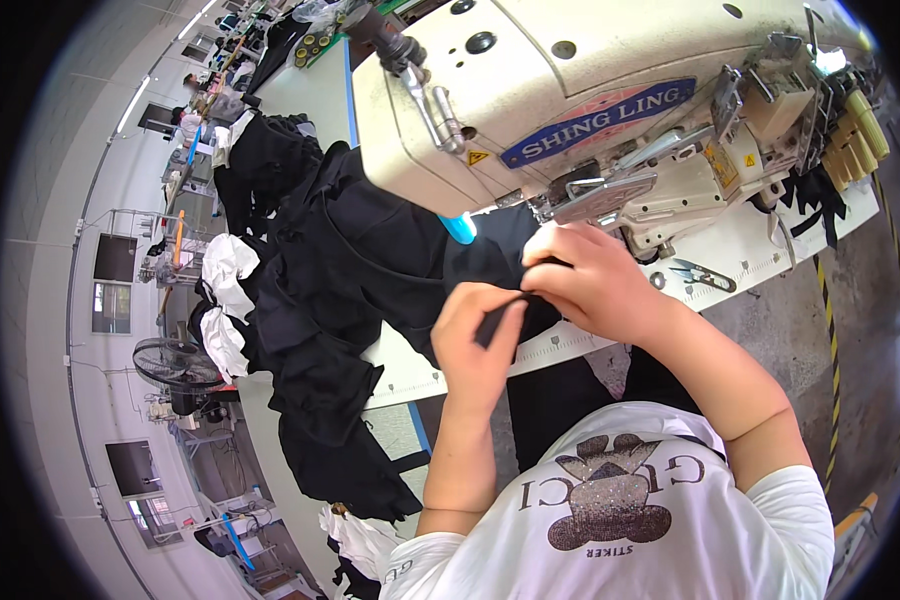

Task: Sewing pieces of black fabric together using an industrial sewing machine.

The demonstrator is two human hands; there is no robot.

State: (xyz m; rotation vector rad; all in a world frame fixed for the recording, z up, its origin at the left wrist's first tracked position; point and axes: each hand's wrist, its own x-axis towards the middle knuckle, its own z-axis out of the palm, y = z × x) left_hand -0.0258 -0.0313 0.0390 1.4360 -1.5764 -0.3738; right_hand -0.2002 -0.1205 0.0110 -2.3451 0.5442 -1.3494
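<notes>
My left hand [475, 340] pinches the edge of a piece of black fabric [483, 262] between thumb and fingers. Close beside it on the right, my right hand [595, 280] is closed on the same fabric edge, its fingers curled. Both hands are just in front of the needle area of a cream-coloured industrial sewing machine [450, 90]. A small lit lamp with a blue tip [458, 228] shines onto the cloth. The fabric under my fingers is partly hidden by my hands.
Heaped black garments [340, 240] spread left over the white table [560, 350] and hang past its edge. Thread snips [705, 275] lie right of my right hand. White cloth [228, 270] and a black fan [177, 365] stand further left. Other people sit far back at upper left.
</notes>
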